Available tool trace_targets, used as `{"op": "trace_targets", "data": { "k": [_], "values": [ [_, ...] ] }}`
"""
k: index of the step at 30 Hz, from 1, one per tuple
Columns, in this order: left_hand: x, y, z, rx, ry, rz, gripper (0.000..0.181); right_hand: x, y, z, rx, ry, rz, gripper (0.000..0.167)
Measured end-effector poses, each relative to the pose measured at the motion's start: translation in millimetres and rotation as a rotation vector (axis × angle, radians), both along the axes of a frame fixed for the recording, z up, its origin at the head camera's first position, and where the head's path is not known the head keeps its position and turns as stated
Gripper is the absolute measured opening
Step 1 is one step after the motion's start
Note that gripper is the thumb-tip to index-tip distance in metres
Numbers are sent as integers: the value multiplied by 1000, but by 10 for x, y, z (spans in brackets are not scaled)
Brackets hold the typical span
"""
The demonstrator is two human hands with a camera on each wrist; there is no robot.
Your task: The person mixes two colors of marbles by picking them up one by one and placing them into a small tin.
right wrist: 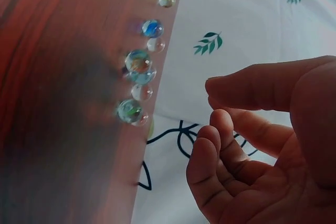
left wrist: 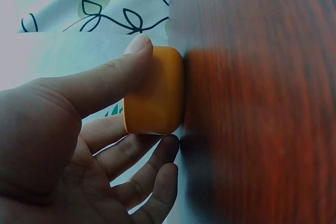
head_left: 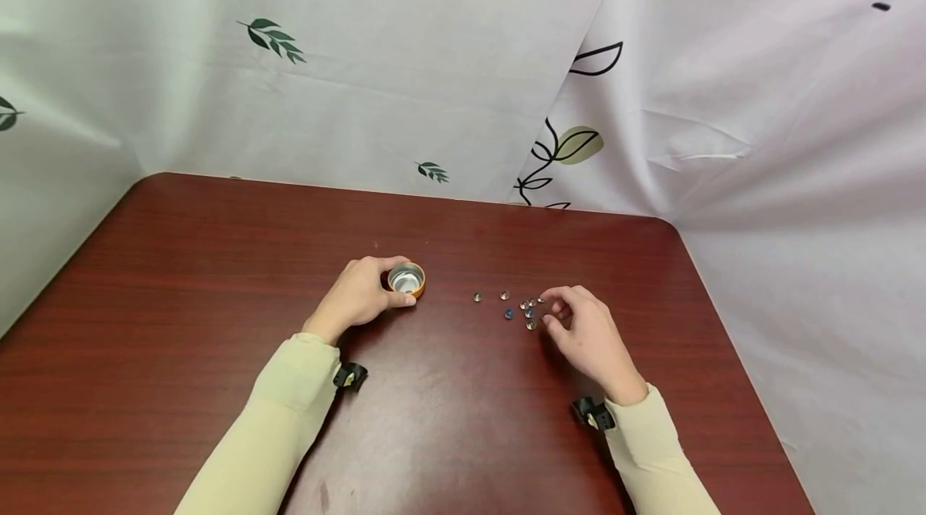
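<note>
A small round orange tin point(head_left: 418, 290) with a silvery inside stands upright on the table. My left hand point(head_left: 359, 291) holds it by the side, thumb and fingers to either side of its wall; the left wrist view shows the thumb on the orange tin point(left wrist: 157, 90). Several glass marbles point(head_left: 510, 313) lie loosely grouped to the right of the tin. Beside their right edge hovers my right hand point(head_left: 584, 331), its fingers loosely bent. In the right wrist view, nothing shows between thumb and fingers, and a blue marble point(right wrist: 153, 28) lies among clear ones.
The dark red wooden table point(head_left: 434, 410) has rounded far corners. White cloth point(head_left: 405, 73) with leaf prints hangs behind it and along its sides. One marble point(head_left: 477, 297) lies apart, closer to the tin. Each wrist bears a black strapped device point(head_left: 350, 376).
</note>
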State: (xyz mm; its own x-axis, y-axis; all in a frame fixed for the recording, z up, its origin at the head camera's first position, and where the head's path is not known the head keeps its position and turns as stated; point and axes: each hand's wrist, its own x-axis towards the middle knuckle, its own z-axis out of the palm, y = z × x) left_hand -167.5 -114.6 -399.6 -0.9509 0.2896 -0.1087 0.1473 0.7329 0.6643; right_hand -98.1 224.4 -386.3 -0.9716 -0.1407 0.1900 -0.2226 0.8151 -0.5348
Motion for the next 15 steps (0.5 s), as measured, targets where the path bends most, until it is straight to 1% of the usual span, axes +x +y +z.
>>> {"op": "trace_targets", "data": {
  "k": [8,15],
  "values": [
    [-2,0,7,-1,-1,0,61,-26,57,-36,21,-44,-6,28],
    [-4,-1,5,-3,-1,-4,61,-41,95,-69,35,-78,-16,26]
  ]
}}
